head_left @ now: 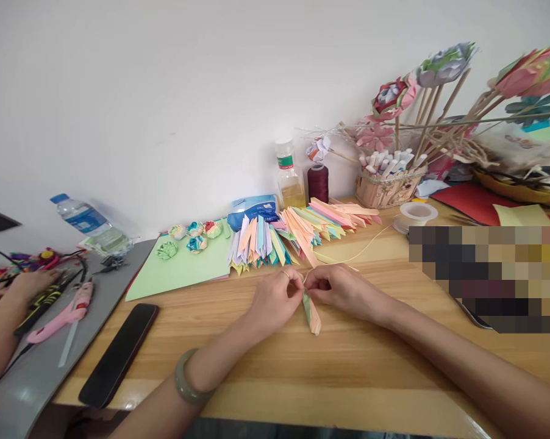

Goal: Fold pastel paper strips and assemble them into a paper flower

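Observation:
My left hand [279, 299], with a bangle on its wrist, pinches the top of a small bundle of folded paper [312, 316], green and peach, over the middle of the wooden table [266, 378]. From the right, my right hand [336, 288] closes its fingers at the same top end. The paper's pointed lower end hangs between the hands. A pale thread [364, 249] runs from near my fingers toward a white spool [418, 213] at the right. Just behind the hands lie many folded paper strips [297, 228] in several colours.
A dark phone [119, 353] lies at left. Paper flowers [167, 250] sit on a green sheet [183, 274]. Behind stand a bottle [289, 180], a maroon thread cone [318, 183] and a marker basket [389, 188]. Another person's arm [5, 329] reaches near a pink glue gun [67, 314].

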Tool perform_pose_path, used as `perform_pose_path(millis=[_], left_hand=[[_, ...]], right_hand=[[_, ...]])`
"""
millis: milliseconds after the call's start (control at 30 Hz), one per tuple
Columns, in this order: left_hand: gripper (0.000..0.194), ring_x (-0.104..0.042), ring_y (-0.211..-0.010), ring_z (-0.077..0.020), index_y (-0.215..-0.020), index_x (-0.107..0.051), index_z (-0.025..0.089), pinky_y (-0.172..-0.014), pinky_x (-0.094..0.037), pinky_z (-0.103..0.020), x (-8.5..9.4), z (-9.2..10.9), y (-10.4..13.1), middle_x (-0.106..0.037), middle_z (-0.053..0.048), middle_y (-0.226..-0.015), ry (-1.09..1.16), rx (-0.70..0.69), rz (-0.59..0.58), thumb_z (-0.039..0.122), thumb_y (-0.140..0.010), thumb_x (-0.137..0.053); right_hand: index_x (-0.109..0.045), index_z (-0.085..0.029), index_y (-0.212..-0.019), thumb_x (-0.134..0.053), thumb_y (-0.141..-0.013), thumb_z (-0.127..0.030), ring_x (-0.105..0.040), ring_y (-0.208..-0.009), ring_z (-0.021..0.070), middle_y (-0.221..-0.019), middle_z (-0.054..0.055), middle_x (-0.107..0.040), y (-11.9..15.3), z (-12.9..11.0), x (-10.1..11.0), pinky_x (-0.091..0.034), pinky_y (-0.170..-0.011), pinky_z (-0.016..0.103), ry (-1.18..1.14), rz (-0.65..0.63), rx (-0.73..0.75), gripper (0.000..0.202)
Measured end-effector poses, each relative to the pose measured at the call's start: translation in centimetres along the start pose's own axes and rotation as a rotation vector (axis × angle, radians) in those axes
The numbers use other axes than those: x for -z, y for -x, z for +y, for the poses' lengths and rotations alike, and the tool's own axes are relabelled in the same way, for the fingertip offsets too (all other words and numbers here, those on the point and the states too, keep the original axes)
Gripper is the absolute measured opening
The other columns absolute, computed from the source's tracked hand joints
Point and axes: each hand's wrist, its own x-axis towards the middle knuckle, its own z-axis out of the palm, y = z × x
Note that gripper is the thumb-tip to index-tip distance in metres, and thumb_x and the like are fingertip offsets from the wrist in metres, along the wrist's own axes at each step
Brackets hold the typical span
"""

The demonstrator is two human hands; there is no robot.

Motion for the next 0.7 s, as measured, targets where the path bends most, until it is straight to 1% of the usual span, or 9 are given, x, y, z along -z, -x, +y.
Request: perform_pose_path(millis=[133, 200, 333, 467, 567, 700], left_hand=[[0.009, -0.056, -0.066, -0.0127, -0.069, -0.051, 0.019, -0.062, -0.042, -0.025, 0.0, 0.0, 0.0, -0.060, 0.001, -0.071, -0.014, -0.015, -0.031, 0.009, -0.070, -0.052], [0.009, -0.056, -0.068, -0.0129, -0.070, -0.051, 0.019, -0.063, -0.043, -0.025, 0.0, -0.1, 0.0, -0.060, 0.000, -0.072, -0.002, -0.002, -0.047, 0.010, -0.070, -0.052], [0.008, -0.056, -0.068, -0.0126, -0.069, -0.049, 0.018, -0.064, -0.044, -0.025, 0.3, -0.1, -0.1, -0.060, 0.000, -0.072, 0.115, 0.066, -0.073, 0.011, -0.070, -0.053], [0.009, -0.056, -0.069, -0.0122, -0.068, -0.048, 0.017, -0.066, -0.044, -0.025, 0.7, -0.2, -0.3, -0.060, 0.000, -0.073, 0.192, 0.094, -0.106, 0.009, -0.069, -0.053], [0.009, -0.055, -0.067, -0.0118, -0.067, -0.049, 0.017, -0.066, -0.043, -0.025, 1.2, -0.2, -0.3, -0.058, 0.000, -0.071, 0.211, 0.128, -0.155, 0.010, -0.068, -0.053], [0.011, -0.053, -0.063, -0.0114, -0.064, -0.048, 0.017, -0.062, -0.042, -0.024, 1.9, -0.2, -0.4, -0.055, 0.002, -0.064, 0.258, 0.191, -0.239, 0.012, -0.066, -0.058]], right_hand=[[-0.066, -0.017, -0.072, -0.050, -0.072, -0.018, -0.053, -0.054, 0.0109, -0.060, -0.001, -0.062, 0.0, 0.1, 0.0, -0.037, -0.052, 0.019, 0.014, 0.006, -0.004, 0.015], [-0.066, -0.018, -0.073, -0.049, -0.072, -0.018, -0.053, -0.055, 0.0108, -0.061, -0.001, -0.063, 0.0, 0.2, 0.1, -0.037, -0.052, 0.019, 0.020, -0.001, 0.003, 0.017], [-0.065, -0.018, -0.072, -0.048, -0.070, -0.016, -0.052, -0.053, 0.0102, -0.060, -0.002, -0.061, 0.0, 0.3, 0.1, -0.035, -0.051, 0.019, 0.051, -0.009, 0.024, 0.018], [-0.062, -0.017, -0.068, -0.047, -0.067, -0.013, -0.049, -0.052, 0.0098, -0.058, -0.002, -0.058, 0.0, 0.2, 0.1, -0.033, -0.049, 0.019, 0.105, 0.005, 0.056, 0.016], [-0.058, -0.017, -0.066, -0.045, -0.065, -0.011, -0.047, -0.051, 0.0095, -0.058, -0.002, -0.055, 0.1, 0.2, 0.2, -0.032, -0.049, 0.019, 0.138, 0.009, 0.077, 0.014], [-0.055, -0.017, -0.066, -0.044, -0.063, -0.009, -0.046, -0.050, 0.0095, -0.057, -0.002, -0.054, 0.4, 0.3, 0.6, -0.032, -0.049, 0.019, 0.165, -0.006, 0.098, 0.014]])
